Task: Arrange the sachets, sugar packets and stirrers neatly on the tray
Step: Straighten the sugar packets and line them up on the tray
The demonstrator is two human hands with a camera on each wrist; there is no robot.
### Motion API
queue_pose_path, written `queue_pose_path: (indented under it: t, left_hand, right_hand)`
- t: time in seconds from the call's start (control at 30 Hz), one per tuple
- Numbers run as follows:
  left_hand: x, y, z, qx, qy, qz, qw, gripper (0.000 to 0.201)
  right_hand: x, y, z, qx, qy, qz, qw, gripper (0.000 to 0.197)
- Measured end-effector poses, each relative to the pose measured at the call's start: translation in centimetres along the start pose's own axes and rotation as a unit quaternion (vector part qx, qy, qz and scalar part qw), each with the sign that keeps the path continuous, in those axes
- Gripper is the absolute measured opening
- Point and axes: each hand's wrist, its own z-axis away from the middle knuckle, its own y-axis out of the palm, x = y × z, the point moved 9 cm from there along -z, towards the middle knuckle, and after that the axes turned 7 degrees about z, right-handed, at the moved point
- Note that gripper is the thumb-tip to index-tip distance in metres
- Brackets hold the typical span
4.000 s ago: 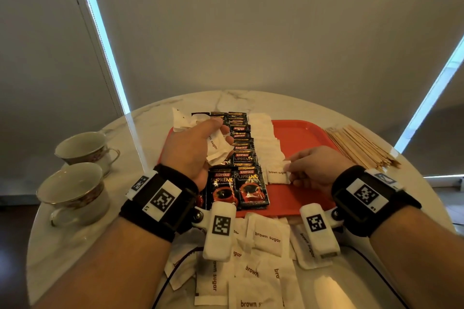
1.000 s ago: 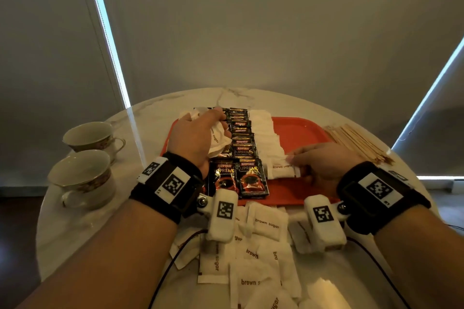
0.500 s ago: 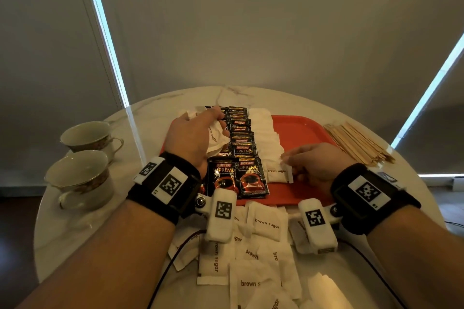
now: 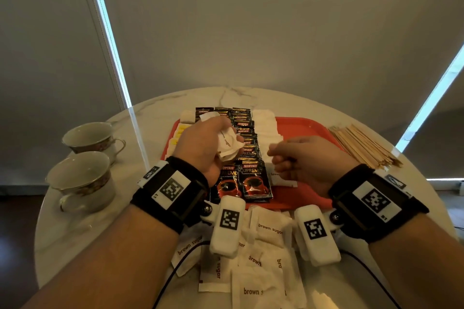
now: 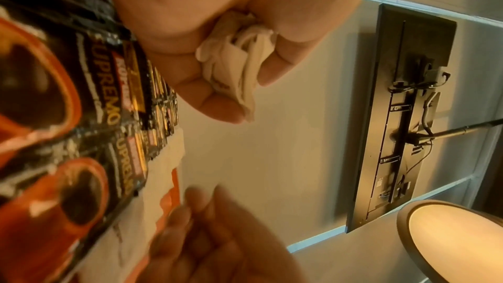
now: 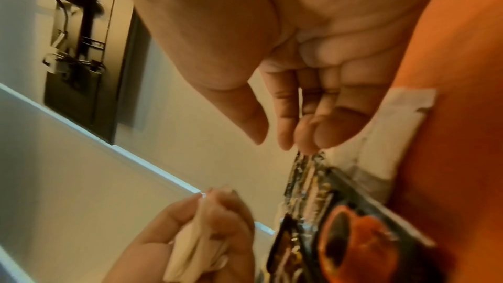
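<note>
the left hand (image 4: 200,144) hangs over the left part of the red tray (image 4: 305,126), its fingers curled round a crumpled bunch of white sugar packets (image 4: 227,144); the left wrist view shows that bunch (image 5: 236,66) squeezed between thumb and fingers, folded and creased. the right hand (image 4: 307,158) is raised just above the middle of the tray, close to the left hand but not touching it, with the fingers loosely bent and the thumb near the fingertips; the right wrist view shows the palm (image 6: 313,40) bare and nothing between thumb and fingers, so it holds nothing. on the tray, two columns of black coffee sachets (image 4: 247,165) run from the near edge to the far edge, each overlapping the next, the nearest two lying flat side by side. just to their right a column of white sugar packets (image 4: 266,123) runs the same way, and its nearest packet (image 4: 282,179) lies partly under the right hand. at the tray's left side, some white and yellow packets (image 4: 179,133) show behind the left hand; how they are laid cannot be told. the right part of the tray is bare red. a pile of wooden stirrers (image 4: 361,145) lies on the marble table (image 4: 75,228) just beside the tray's right edge, off the tray. a loose heap of brown sugar packets (image 4: 261,258) lies on the table between the tray and the person, overlapping at odd angles. two teacups (image 4: 80,178) stand on the table well to the left of the tray.
</note>
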Motion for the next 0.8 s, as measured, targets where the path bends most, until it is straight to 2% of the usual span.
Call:
queue_pose_path:
  t: [0.13, 0.23, 0.37, 0.53, 0.73, 0.8]
  left_hand:
    - [0.4, 0.7, 0.0, 0.017, 0.019, 0.016, 1.0, 0.021]
    - [-0.4, 1.2, 0.1, 0.049, 0.054, 0.055, 0.996, 0.023]
    - [-1.4, 0.8, -0.1, 0.05, 0.076, 0.082, 0.993, 0.021]
    - [-1.3, 0.1, -0.6, 0.027, 0.095, 0.009, 0.995, 0.02]
    - [-1.6, -0.4, -0.6, 0.004, 0.1, -0.031, 0.994, 0.019]
    - [-1.6, 0.3, 0.0, 0.026, 0.081, -0.018, 0.996, 0.009]
  right_hand:
    - [3.4, 3.2, 0.4, 0.073, -0.043, 0.061, 0.995, 0.032]
    - [4.6, 4.4, -0.2, 0.062, -0.07, 0.062, 0.994, 0.031]
    - [5.2, 4.9, -0.8, 0.072, -0.099, -0.039, 0.992, 0.021]
    - [4.1, 5.2, -1.1, 0.104, -0.059, -0.192, 0.974, 0.017]
    - [3.5, 3.7, -1.8, 0.045, -0.079, -0.245, 0.965, 0.003]
    - [3.6, 3.4, -1.9, 0.036, -0.105, -0.23, 0.967, 0.017]
